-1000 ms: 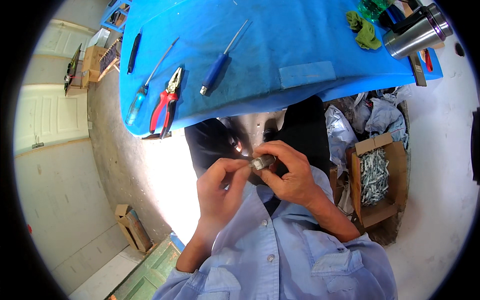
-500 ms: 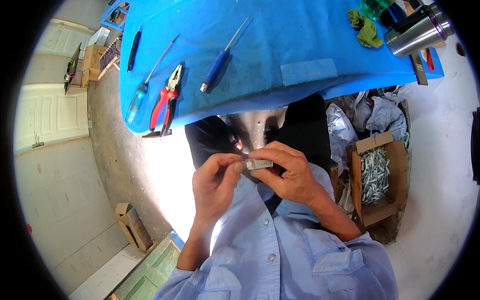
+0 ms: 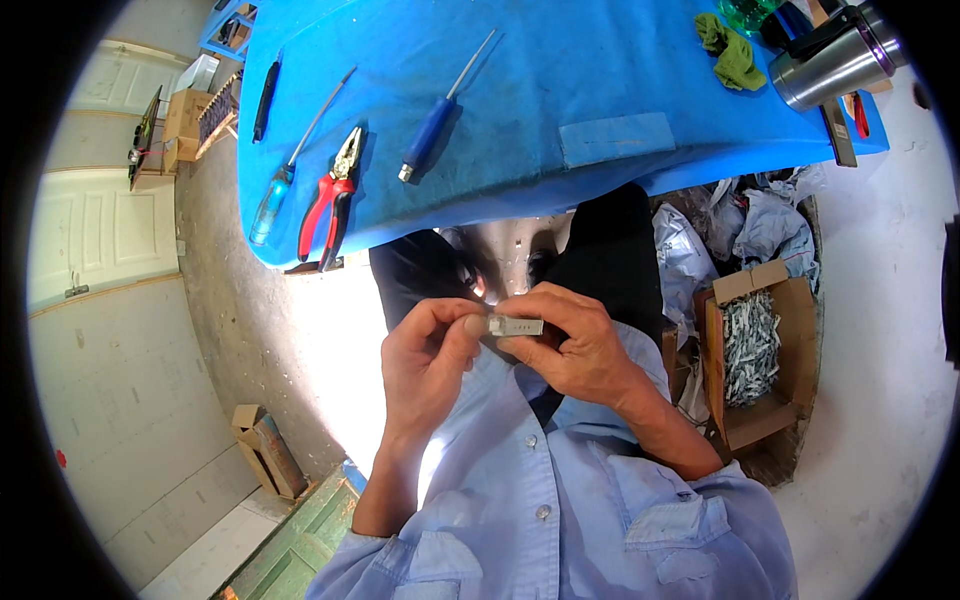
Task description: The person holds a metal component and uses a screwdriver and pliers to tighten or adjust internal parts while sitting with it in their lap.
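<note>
Grey metallic-looking oblong block point(image 3: 518, 327), pinched by left hand point(image 3: 425, 352) and right hand point(image 3: 580, 348).
Likely light, rigid; grip at twelve, six o'clock.

The small grey rectangular block point(image 3: 519, 327) has matt surf.; metal or plastic, I cannot tell. The red-and-black pliers point(image 3: 341, 181) have smooth plastic grips w/ shiny metal jaws. The slim blue-handled screwdriver point(image 3: 432, 133) is plastic & metal. The silver cylindrical mug point(image 3: 828, 76) is glossy metal. The crumpled green rag point(image 3: 736, 64) is matt cloth; the open brown box point(image 3: 797, 340), matt cardbd.; the crumpled grey bags point(image 3: 681, 245), glossy plastic.
</note>
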Motion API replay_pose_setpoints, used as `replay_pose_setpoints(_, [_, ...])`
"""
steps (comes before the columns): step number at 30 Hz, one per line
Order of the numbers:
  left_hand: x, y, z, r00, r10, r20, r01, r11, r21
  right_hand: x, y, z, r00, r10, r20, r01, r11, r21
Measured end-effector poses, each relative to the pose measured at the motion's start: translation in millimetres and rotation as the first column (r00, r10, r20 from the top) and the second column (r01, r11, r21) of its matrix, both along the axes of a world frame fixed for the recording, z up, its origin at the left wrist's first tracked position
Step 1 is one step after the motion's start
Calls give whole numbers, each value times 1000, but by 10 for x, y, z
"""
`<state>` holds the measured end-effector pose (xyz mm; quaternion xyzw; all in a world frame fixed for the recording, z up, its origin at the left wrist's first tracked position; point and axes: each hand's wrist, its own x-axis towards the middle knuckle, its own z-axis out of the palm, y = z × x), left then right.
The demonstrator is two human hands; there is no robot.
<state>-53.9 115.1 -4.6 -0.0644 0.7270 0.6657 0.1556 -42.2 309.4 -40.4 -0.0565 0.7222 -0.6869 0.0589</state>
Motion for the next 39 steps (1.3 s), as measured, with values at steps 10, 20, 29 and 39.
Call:
replay_pose_setpoints(10, [-3,12,4,1000,-4,-11,4,1000,8,17,-39,-56,999,-43,24,46,994,-95])
replay_pose_setpoints(20, [-44,18,-37,1000,-8,16,7,999,38,2,-33,-47,996,-86,5,86,994,-67])
replay_pose_setpoints(29, [-62,31,-56,999,3,35,-4,999,38,-4,-45,-80,993,-115,-10,114,992,-48])
replay_pose_setpoints(39, [-55,26,-68,999,12,32,-14,999,44,3,-45,-85,995,-97,19,98,993,-61])
